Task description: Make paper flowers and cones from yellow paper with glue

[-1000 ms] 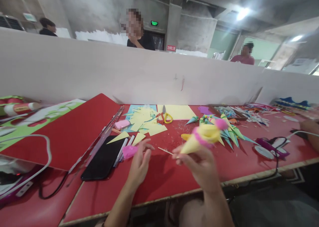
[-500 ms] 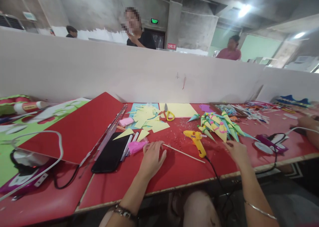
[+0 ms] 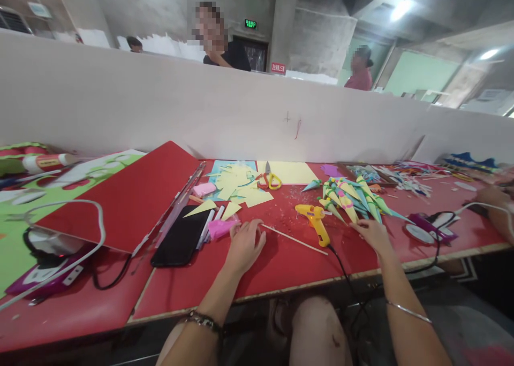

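the person's right hand [image 3: 372, 234] has its thumb and fingertips close together at the pointed end of a pink-trimmed paper cone [image 3: 348, 207]; whether they pinch it cannot be told. that cone lies at the near side of a cone pile [image 3: 360, 188], tip toward the person, which probably makes the narrow end the handiest to take. the left hand [image 3: 244, 246] is over the red table [image 3: 277, 274], fingers loosely bent beside a pink packet [image 3: 219, 228]; contact is unclear. a thin stick [image 3: 295, 239] starts just beside its index finger and slants toward the yellow glue gun [image 3: 318, 226], which lies between the hands, seemingly to suit either one, nozzle toward the pile. its black cord [image 3: 339, 263] runs off the near edge. farther out, a phone [image 3: 180, 243] lies left of the packet, and scissors [image 3: 270, 176] rest beside cut yellow paper [image 3: 233, 181], perhaps to leave the middle free.
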The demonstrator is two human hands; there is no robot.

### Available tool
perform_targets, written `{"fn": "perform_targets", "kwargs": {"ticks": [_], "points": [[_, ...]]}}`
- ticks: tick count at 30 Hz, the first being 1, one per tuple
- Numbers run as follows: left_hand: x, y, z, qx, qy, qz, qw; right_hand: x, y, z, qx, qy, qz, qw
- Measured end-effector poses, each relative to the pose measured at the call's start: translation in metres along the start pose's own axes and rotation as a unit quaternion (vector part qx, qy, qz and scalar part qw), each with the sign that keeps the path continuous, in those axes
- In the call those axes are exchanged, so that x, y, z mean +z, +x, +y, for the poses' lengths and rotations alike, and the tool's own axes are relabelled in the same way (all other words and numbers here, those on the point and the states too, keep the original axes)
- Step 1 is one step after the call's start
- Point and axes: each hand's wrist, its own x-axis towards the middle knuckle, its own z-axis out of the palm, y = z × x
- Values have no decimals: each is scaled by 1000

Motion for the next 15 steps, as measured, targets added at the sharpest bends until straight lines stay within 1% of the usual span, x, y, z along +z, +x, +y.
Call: {"fn": "perform_targets", "kwargs": {"ticks": [10,13,15], "points": [[1,2,-2,-12,-1,-11,1000,5,-7,26,36,-4,85,996],[0,2,-2,-15,-4,-12,1000,6,-9,31,31,-17,116,993],[0,2,-2,-18,-4,-12,1000,8,-9,33,20,-20,125,992]]}}
